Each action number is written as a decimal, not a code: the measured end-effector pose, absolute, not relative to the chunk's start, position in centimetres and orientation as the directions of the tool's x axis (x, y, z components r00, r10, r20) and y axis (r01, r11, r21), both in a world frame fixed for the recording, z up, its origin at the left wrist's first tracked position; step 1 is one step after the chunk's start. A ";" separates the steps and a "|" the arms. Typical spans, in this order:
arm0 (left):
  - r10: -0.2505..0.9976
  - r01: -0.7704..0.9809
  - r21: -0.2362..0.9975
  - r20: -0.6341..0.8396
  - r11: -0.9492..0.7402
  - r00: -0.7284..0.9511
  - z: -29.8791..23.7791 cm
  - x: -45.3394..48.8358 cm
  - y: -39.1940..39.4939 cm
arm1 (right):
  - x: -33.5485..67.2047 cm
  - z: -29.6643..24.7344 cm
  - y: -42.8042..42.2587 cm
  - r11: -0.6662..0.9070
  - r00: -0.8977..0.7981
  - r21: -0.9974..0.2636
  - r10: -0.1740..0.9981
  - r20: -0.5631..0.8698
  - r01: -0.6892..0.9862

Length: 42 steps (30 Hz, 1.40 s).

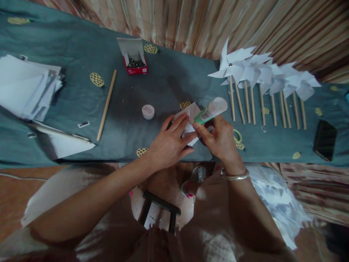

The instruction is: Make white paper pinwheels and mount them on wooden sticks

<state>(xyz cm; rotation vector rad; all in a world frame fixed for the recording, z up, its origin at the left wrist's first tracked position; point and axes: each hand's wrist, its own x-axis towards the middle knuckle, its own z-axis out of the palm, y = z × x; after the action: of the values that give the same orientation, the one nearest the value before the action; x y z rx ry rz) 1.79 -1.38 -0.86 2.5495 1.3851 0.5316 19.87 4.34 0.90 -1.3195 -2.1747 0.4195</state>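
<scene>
Pressing folded paper (pixel 191 116), left hand (pixel 169 142) flat | right hand (pixel 220 140) grip grasping glue bottle (pixel 212 110) | teal tablecloth (pixel 163 87)

- Glue bottle (pixel 211 111): green label with print, too small and blurred to read.
- White round cap (pixel 148 111): faint marking on top, unreadable.
- Small black-and-white tags on worktop (pixel 83 124): dark print, illegible.
- Red box (pixel 135 65): no readable lettering.
- No legible text, brand or number anywhere.
</scene>
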 end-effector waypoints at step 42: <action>0.845 0.782 0.320 0.233 -0.535 0.482 -1.1 1.8 -1.3 | 19.3 1.3 3.7 0.476 -0.416 -0.497 0.878 0.235 0.725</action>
<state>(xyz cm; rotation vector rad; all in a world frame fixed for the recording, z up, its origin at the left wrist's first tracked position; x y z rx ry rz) 1.80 -1.30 -1.08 2.5546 1.4157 0.5465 19.30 3.74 1.30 -1.3309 -2.2634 0.4421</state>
